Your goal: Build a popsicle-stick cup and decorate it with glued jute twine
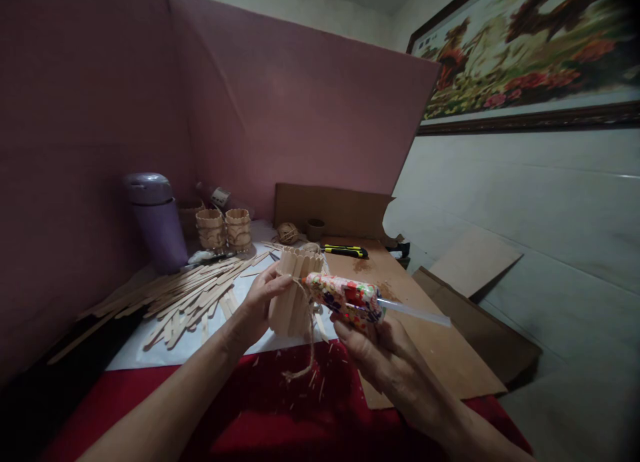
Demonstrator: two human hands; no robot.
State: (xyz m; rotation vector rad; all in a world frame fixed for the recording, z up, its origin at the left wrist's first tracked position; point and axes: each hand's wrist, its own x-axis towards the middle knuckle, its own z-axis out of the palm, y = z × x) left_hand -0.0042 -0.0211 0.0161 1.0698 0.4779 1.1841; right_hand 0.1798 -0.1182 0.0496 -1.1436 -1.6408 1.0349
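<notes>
My left hand (261,301) grips a cup made of wooden craft sticks (290,315) by its left side, thumb near the upper part. A strand of twine (311,345) lies against the cup and dangles below it, its loose end curling to the left. In my right hand (383,352) is a flower-patterned hot glue gun (345,295), its nozzle pointing left and touching or almost touching the cup beside my left thumb. A clear glue stick (417,311) sticks out of the gun's back end. My right fingers are partly hidden behind the gun.
Loose craft sticks (200,295) lie spread on white sheeting at the left. Behind them stand two twine-trimmed stick cups (238,230) and a purple bottle (159,222). A twine ball (287,233), a yellow-black utility knife (345,251) and a cardboard sheet (430,342) are farther right.
</notes>
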